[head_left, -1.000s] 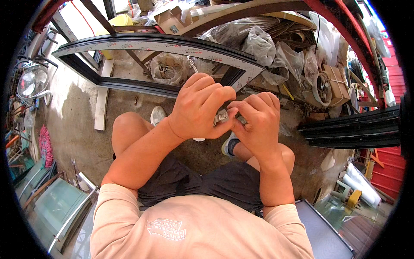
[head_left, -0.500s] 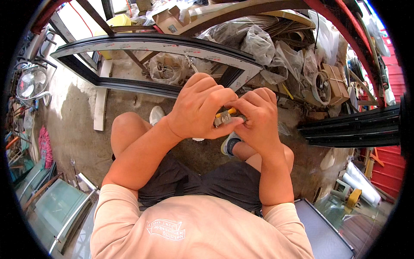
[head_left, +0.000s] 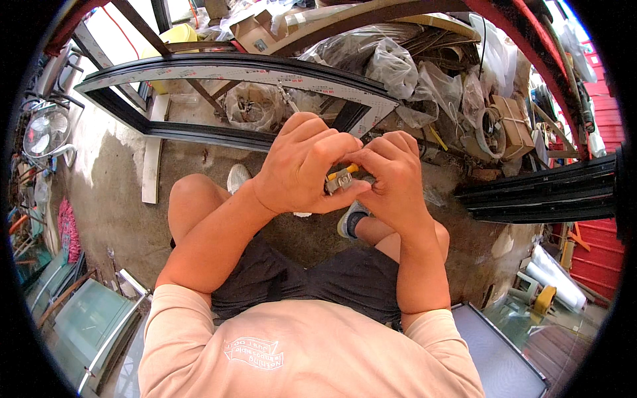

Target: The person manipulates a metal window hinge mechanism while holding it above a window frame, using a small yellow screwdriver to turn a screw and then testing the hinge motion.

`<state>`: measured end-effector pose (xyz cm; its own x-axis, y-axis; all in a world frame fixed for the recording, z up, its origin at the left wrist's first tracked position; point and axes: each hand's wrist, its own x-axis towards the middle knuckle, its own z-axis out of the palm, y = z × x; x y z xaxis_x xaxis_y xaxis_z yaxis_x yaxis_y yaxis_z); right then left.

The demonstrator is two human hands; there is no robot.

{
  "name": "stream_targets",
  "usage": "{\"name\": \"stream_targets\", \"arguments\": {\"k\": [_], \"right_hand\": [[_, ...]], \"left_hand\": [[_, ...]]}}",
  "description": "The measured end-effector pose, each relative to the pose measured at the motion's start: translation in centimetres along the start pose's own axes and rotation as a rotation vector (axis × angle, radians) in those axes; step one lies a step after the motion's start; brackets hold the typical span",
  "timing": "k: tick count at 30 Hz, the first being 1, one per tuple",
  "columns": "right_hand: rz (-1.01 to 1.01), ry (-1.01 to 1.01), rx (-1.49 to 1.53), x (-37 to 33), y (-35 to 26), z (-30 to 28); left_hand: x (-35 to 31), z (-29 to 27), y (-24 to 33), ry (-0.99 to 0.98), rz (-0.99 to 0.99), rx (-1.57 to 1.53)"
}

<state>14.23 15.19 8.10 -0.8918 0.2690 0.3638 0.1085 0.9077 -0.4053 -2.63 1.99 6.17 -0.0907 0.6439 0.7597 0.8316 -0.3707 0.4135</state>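
Over my knees my left hand (head_left: 295,169) is closed around a small silvery metal fitting (head_left: 341,181), thumb below it and fingers curled above. A short yellow piece (head_left: 336,174) lies along the fitting's upper side; whether it is part of it or a separate tool I cannot tell. From the right, my right hand (head_left: 393,174) pinches at the same fitting, its fingertips meeting those of the left. Most of the fitting is hidden by the fingers. Just beyond my hands a black window frame (head_left: 212,136) with printed white film leans at an angle.
A pale strip (head_left: 151,171) lies on the floor under the frame's left end. Black profiles (head_left: 537,192) jut in from the right. Plastic bags (head_left: 395,69) and a cardboard box (head_left: 511,126) crowd the far side. Glass sheets (head_left: 93,318) stand at lower left, a fan (head_left: 48,132) above them.
Both hands stay together on the fitting, with only small finger movements. The yellow piece shows a little lower and farther left. The whole view has shifted slightly.
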Motion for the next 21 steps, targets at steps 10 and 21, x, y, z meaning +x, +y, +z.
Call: {"name": "stream_targets", "arguments": {"k": [10,21], "right_hand": [[-0.027,-0.003,-0.011,0.1,0.2,0.2],[-0.049,-0.004,-0.007,0.1,0.4,0.2]], "left_hand": [[-0.2,0.9,-0.6,0.111,0.107,-0.005],[-0.3,0.6,-0.3,0.094,0.108,0.011]]}}
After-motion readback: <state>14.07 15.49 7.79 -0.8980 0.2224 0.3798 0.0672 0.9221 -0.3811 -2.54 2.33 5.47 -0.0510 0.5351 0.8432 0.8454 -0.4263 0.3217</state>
